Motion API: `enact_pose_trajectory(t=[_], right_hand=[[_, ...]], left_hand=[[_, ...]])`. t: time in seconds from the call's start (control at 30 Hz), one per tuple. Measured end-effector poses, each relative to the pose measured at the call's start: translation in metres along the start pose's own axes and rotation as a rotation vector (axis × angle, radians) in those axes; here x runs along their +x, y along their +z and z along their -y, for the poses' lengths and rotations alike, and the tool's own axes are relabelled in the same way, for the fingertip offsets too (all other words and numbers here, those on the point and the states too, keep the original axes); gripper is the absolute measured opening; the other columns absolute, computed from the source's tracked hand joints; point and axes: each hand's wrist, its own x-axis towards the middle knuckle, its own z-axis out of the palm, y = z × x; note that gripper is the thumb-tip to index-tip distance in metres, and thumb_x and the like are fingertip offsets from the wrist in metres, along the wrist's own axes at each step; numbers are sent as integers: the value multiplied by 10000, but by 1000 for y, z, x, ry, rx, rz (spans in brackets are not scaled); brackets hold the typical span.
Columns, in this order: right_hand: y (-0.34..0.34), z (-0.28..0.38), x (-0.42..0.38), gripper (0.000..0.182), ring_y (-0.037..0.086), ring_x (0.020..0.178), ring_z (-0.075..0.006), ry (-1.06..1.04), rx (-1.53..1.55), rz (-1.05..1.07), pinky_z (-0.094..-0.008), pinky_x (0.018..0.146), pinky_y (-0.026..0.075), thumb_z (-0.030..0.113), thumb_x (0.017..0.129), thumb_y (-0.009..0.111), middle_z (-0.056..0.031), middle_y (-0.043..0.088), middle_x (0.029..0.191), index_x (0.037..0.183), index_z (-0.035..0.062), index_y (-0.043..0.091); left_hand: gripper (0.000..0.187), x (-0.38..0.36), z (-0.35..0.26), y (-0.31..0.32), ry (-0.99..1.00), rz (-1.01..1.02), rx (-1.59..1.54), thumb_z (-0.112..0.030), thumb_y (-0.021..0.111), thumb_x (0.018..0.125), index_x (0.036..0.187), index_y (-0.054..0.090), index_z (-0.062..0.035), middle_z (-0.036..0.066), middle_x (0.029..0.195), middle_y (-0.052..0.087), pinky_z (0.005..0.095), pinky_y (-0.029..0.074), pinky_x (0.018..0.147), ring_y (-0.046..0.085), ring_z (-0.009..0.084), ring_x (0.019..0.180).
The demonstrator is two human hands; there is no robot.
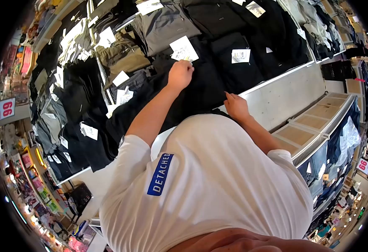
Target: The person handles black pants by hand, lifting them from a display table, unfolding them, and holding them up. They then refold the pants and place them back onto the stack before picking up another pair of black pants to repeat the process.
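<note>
Folded black trousers (205, 86) lie at the front edge of the display in front of me. My left hand (181, 75) is closed at their upper side, its fingertips right at the lower edge of a white paper tag (184, 48). With fingers pinched together, my right hand (237, 106) holds the near right corner of the same black cloth. Another black folded garment (238, 63) with a white tag lies just beyond it. Grey trousers (167, 27) and an olive-brown folded pair (123, 56) rest farther back and to the left.
White metal dividers (102, 77) split the display into sections. Black and grey clothes (72, 122) hang over its left side. At the right stands a shelf unit with wooden panels (314, 115) and jeans below. A black basket (338, 70) sits at the far right.
</note>
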Motion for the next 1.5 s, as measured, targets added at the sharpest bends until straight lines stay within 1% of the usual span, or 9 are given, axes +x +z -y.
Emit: enact_pose_trajectory(t=[0.07,0.37,0.5,0.67,0.9,1.1,1.2,1.27,1.5], right_hand=[[5,4,-7,430,696,887,-326,-29,34,37,-420,770,565,274,891,648,-170,707,939,1230,8,644],[-27,-12,2,743,664,1034,-336,-37,39,208,-422,870,546,510,829,728,-172,694,1069,1332,-7,551],[-12,-14,3,627,671,969,-333,-145,84,158,-432,835,552,415,831,714,-171,695,1022,1275,-7,582],[0,-12,-4,508,676,931,-332,-70,112,42,-441,790,556,259,817,679,-152,691,996,1245,6,578],[18,-8,-3,382,663,944,-331,3,53,53,-457,753,550,180,770,723,-121,648,945,1093,52,565],[-2,6,2,344,652,960,-335,114,150,-93,-455,770,549,133,742,732,-124,627,1007,1001,72,513],[6,1,4,367,654,972,-340,64,107,-7,-462,783,547,134,748,735,-128,629,1045,1047,71,532],[11,1,-2,376,653,978,-344,93,108,29,-467,787,547,136,757,731,-129,629,1045,1074,69,539],[40,-4,-14,486,646,976,-357,288,74,146,-479,795,540,111,794,676,-132,623,1017,1262,84,547]], left_hand=[[163,-7,3,-15,-178,-12,-56,-191,705,852,913,745,-45,151,979,684,424,508,879,637,353,1002],[287,29,-25,18,-108,161,24,-324,670,920,942,765,-55,175,918,709,431,533,811,675,361,902],[304,35,-27,18,-106,188,52,-334,659,925,906,765,-50,190,904,716,427,539,808,688,369,887],[379,35,-45,20,-200,227,-57,-388,645,949,1124,724,-62,183,1032,732,420,533,866,695,351,964],[634,64,-33,30,-400,534,-95,-509,719,872,1189,676,38,207,1173,695,367,502,951,659,295,1103],[573,82,-26,38,-668,918,-744,-455,686,926,1273,651,-1,152,1207,699,329,444,1030,635,231,1136],[449,84,-31,42,-665,835,-779,-286,732,912,1258,643,-15,121,1091,711,326,486,954,654,202,1029],[364,79,-37,34,-328,468,-374,-124,745,888,1211,627,-5,55,973,703,310,526,840,667,166,903],[250,70,-49,31,-93,66,-363,-120,704,925,1155,656,-32,66,914,687,308,527,779,667,180,829]])
